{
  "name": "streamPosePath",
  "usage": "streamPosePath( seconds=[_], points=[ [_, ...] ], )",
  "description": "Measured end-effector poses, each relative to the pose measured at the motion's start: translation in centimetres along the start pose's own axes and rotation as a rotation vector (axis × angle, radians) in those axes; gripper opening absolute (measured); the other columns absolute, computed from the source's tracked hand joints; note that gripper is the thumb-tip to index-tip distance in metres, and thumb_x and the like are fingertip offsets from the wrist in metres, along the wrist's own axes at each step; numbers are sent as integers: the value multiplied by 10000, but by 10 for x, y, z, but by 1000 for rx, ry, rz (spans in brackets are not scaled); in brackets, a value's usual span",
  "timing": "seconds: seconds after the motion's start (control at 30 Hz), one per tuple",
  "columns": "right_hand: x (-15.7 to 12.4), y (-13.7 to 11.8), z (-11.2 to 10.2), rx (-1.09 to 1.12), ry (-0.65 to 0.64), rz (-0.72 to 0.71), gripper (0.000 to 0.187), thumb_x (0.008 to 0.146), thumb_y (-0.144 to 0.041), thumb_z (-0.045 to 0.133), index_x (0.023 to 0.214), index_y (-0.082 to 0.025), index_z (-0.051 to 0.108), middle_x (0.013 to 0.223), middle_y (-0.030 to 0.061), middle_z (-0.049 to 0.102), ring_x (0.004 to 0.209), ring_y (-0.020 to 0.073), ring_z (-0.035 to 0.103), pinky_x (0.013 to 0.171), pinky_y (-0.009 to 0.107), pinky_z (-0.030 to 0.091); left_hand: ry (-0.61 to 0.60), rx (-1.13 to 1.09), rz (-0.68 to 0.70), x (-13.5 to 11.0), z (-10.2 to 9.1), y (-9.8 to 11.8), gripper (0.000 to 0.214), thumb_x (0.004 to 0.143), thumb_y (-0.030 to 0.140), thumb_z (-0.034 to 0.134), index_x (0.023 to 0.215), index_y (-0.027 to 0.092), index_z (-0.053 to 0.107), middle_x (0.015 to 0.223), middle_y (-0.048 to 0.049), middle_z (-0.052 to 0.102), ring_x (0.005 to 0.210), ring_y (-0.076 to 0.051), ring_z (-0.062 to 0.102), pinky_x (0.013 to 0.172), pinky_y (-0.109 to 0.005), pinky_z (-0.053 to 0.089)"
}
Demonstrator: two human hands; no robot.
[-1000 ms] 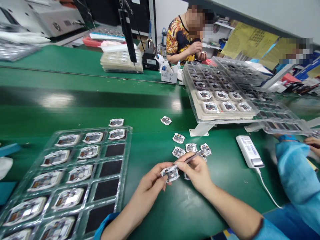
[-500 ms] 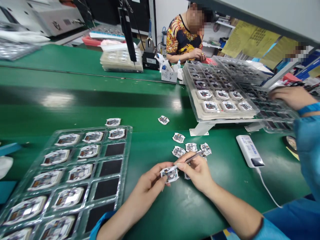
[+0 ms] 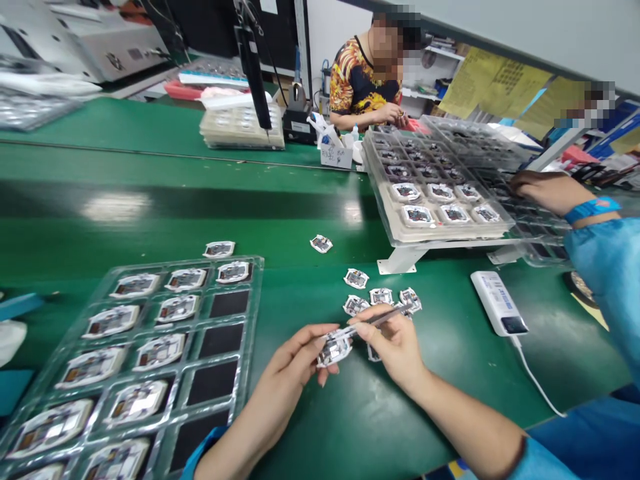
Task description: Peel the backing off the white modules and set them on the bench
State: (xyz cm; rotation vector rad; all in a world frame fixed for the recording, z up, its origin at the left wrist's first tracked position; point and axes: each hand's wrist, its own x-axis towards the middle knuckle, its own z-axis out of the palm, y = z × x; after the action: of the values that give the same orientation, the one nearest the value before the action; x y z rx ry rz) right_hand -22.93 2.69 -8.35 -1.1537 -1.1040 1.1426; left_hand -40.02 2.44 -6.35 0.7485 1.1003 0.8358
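Between the thumb and fingers of my left hand [image 3: 295, 363] is a small white-framed electronic module [image 3: 334, 352], tilted over the bench. My right hand [image 3: 397, 343] pinches a pair of tweezers [image 3: 383, 319], whose tips reach the upper edge of that module. Whether the tips grip a part there is too small to tell. Several like modules lie just beyond my right hand, among them one loose module [image 3: 357, 278]. Another single module [image 3: 321, 243] rests farther out.
At left lies a clear tray [image 3: 253, 320] with modules in many pockets. A raised tray stack [image 3: 395, 230] stands at right, where a co-worker's hand [image 3: 555, 193] reaches in. A white device [image 3: 499, 303] trails a cable. Another person [image 3: 367, 87] works opposite; a black electric screwdriver [image 3: 253, 77] hangs near.
The module in my left hand has tilted, and my left thumb has moved up to its top edge by the tweezer tips. The co-worker's hand at right has shifted left over the trays.
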Motion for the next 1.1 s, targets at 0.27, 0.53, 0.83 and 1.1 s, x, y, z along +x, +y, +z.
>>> streamPosePath(
  seconds=[0.27, 0.53, 0.83, 1.1],
  points=[
    [-5, 3, 1, -10, -33, -49, 124, 801, -329, 769, 849, -220, 735, 831, 40, 792, 735, 195, 734, 722, 325, 589, 22, -87, -4, -3, 4, 2, 337, 725, 464, 758, 855, 156, 716, 710, -13, 653, 604, -168, 599, 509, -269, 429],
    [-3, 4, 4, 83, -77, -10, 193, 795, -401, 770, 802, -217, 715, 772, 32, 774, 655, 181, 713, 640, 306, 588, 4, 0, 21, -1, 4, -1, 354, 750, 507, 740, 826, 164, 697, 699, 0, 650, 595, -147, 577, 502, -252, 415],
    [-3, -2, 1, -150, -176, -564, 32, 876, -206, 697, 902, -220, 708, 824, 68, 783, 802, 220, 724, 761, 401, 567, -1, 86, 2, 6, -6, -12, 444, 745, 578, 701, 868, 153, 671, 571, 27, 604, 528, -118, 488, 470, -220, 347],
    [0, -3, -1, -203, -210, -609, 38, 889, -204, 686, 890, -232, 712, 809, 61, 792, 778, 221, 730, 745, 407, 564, -17, 86, -63, 4, -5, -7, 389, 739, 534, 703, 842, 160, 669, 584, 36, 589, 523, -109, 491, 476, -212, 334]
  ],
)
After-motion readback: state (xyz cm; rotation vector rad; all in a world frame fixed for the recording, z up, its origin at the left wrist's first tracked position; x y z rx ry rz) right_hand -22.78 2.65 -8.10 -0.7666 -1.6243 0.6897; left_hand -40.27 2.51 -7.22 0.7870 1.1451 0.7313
